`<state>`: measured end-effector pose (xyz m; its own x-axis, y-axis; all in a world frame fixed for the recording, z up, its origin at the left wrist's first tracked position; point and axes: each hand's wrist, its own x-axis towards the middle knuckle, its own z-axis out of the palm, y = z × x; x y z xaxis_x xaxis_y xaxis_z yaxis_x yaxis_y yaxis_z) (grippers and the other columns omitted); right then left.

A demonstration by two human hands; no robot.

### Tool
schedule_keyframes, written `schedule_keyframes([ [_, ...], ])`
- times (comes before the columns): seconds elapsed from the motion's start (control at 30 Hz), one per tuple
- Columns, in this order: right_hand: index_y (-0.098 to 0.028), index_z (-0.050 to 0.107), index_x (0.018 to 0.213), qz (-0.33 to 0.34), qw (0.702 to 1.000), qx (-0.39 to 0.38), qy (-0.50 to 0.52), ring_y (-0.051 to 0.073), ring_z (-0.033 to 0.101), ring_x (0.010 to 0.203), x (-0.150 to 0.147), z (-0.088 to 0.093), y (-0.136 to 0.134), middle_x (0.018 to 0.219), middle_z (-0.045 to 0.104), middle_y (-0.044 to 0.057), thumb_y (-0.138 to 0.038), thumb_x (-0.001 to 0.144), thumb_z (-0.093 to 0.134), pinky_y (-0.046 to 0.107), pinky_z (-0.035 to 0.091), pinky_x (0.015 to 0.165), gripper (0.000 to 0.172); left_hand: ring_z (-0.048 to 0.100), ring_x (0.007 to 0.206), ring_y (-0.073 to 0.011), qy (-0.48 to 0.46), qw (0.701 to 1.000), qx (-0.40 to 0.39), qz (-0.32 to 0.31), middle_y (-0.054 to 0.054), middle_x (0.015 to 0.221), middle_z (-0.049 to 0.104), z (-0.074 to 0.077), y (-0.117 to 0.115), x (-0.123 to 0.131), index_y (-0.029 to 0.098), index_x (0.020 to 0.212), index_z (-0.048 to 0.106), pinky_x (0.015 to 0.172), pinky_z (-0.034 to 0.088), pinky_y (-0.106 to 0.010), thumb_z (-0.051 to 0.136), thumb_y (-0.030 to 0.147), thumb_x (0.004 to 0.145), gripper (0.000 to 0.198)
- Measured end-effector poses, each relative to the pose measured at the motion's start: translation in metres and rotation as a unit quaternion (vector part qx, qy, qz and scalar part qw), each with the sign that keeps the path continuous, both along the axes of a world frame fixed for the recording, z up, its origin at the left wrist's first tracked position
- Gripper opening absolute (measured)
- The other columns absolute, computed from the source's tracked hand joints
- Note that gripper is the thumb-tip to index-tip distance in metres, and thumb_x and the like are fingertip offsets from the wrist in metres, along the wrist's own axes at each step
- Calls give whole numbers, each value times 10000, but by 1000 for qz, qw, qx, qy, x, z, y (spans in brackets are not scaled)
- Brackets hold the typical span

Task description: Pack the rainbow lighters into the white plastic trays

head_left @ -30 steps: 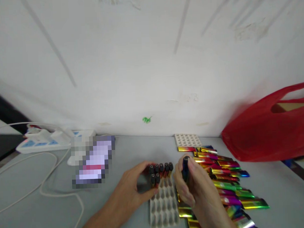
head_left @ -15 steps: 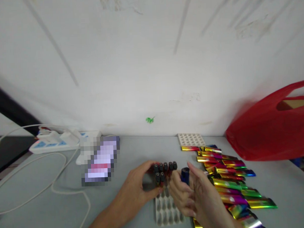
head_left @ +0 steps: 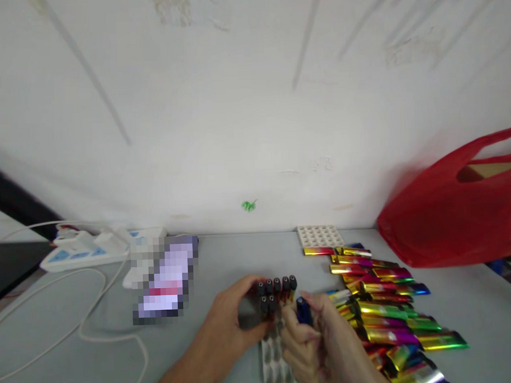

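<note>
A white tray (head_left: 267,361) with rows of round hollows lies in front of me. Several black-tipped vape pens (head_left: 277,284) stand upright in two rows at its far end. My left hand (head_left: 230,321) curves around the left side of these rows, index finger behind and thumb in front, against them. Held upright in the curled fingers and thumb of my right hand (head_left: 306,343) is a dark blue vape pen (head_left: 302,310) with a small hole in its top. That hand is just right of the standing pens, over the tray. Its lower end is hidden by my fingers.
Shiny multicoloured vape pens (head_left: 387,310) lie piled on the right. Behind them, by the wall, is another white holed tray (head_left: 319,235). A red bag (head_left: 445,218) stands far right. A blurred phone (head_left: 168,278), a power strip (head_left: 85,250) and a white cable (head_left: 137,338) occupy the left.
My right hand has moved slightly left and down with the blue vape pen, nearer the standing ones. My left hand stays around them. The view has shifted a little.
</note>
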<state>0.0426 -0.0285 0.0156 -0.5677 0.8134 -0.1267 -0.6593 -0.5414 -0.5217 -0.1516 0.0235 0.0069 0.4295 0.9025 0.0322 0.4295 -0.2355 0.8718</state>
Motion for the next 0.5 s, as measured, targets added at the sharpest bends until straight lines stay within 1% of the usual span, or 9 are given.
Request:
schedule_keyframes([
  [0.13, -247, 381, 584, 0, 1000, 2, -14, 35, 132, 355, 0, 1, 2, 456, 264, -133, -724, 846, 774, 188, 90, 317, 671, 763, 1152, -316, -2, 1000, -4, -12, -59, 1243, 829, -1, 1, 0, 251, 1240, 762, 1044, 561, -382, 854, 200, 810, 442],
  [0.23, -241, 393, 601, -11, 999, 8, -35, 34, 119, 366, 2, 4, 1, 466, 270, -134, -734, 856, 767, 189, 81, 327, 669, 755, 1152, -298, 0, 1000, 2, -14, -46, 1245, 822, -3, 0, -1, 258, 1259, 755, 1047, 545, -365, 860, 201, 823, 453],
  [0.37, -240, 382, 620, -8, 998, -3, -59, 36, 112, 394, 3, 7, 0, 484, 255, -134, -749, 881, 726, 181, 94, 354, 667, 748, 1156, -296, -4, 1000, 4, -21, -36, 1218, 824, -2, 0, -1, 256, 1231, 765, 1035, 539, -355, 841, 202, 831, 411],
  [0.5, -248, 351, 596, 2, 998, -8, -67, 41, 107, 394, 4, 7, 1, 473, 229, -133, -772, 845, 732, 191, 82, 350, 694, 749, 1137, -299, -3, 1000, 13, -19, -35, 1200, 825, -2, 0, 1, 255, 1212, 768, 1025, 542, -361, 838, 203, 824, 398],
])
